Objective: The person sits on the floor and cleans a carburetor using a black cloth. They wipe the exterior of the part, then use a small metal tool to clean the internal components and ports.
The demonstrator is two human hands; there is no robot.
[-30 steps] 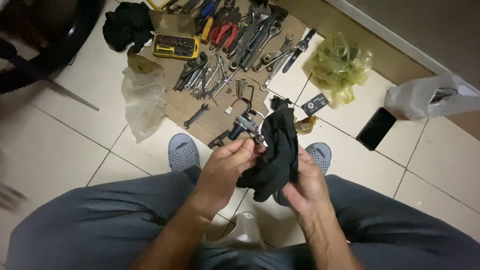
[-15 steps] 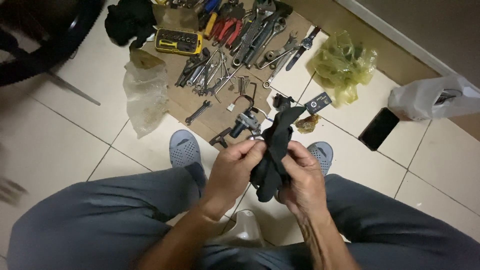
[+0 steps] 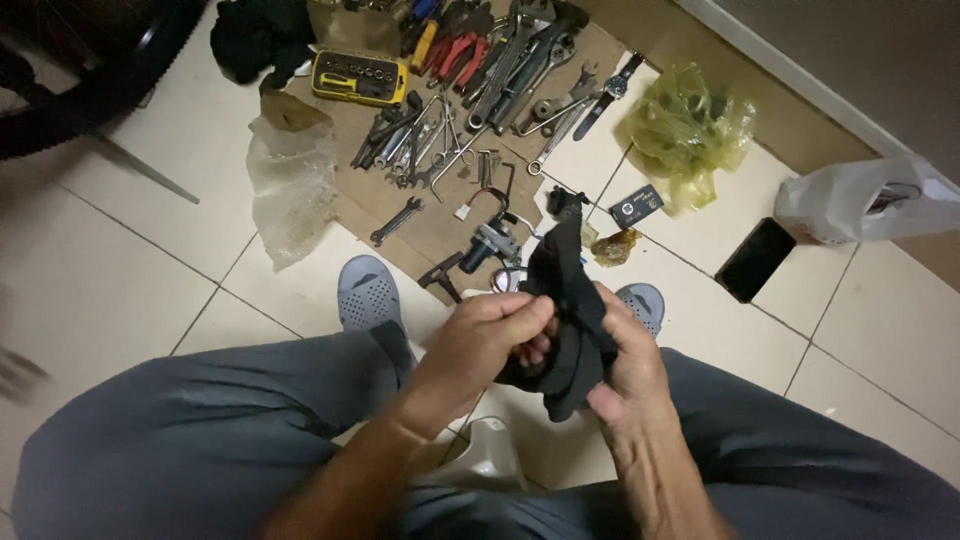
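— Hands at centre frame: where's the cloth?
— Black cloth (image 3: 567, 310) sits between them; left hand (image 3: 488, 338) and right hand (image 3: 628, 358) both clamp fingers on it, wrenches (image 3: 420, 135) at eleven o'clock.

Black cloth (image 3: 565, 300) hides whatever the fingers (image 3: 520, 320) pinch inside

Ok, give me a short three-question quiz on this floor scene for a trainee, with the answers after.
1. True or false: both hands grip the black cloth.
2. Which lies nearest the white plastic bag? A) yellow bit case B) black phone C) red pliers
3. Fill in: the tools lie on a sheet of ____.

Key:
1. True: left hand and right hand both hold it.
2. B, the black phone.
3. Cardboard.
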